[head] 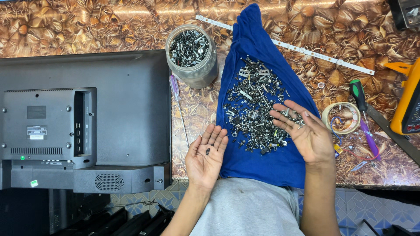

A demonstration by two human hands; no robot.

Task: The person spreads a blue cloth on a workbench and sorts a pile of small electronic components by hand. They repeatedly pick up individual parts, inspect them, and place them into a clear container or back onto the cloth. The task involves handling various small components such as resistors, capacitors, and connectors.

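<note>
Your left hand [205,155]: palm up, fingers together and flat, pointing away from you, forearm rising from the lower edge of view. Your right hand [306,131]: palm up, fingers spread and slightly curled, angled toward the upper left, forearm bare and nearly vertical. Both hands uncurled, well apart.

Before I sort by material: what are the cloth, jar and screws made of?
Blue cloth: soft woven or knit fabric, matte, creased. Jar: probably clear plastic, cloudy wall. Screws: metal, glinting silver and dark; the one in the left hand looks black-finished.
</note>
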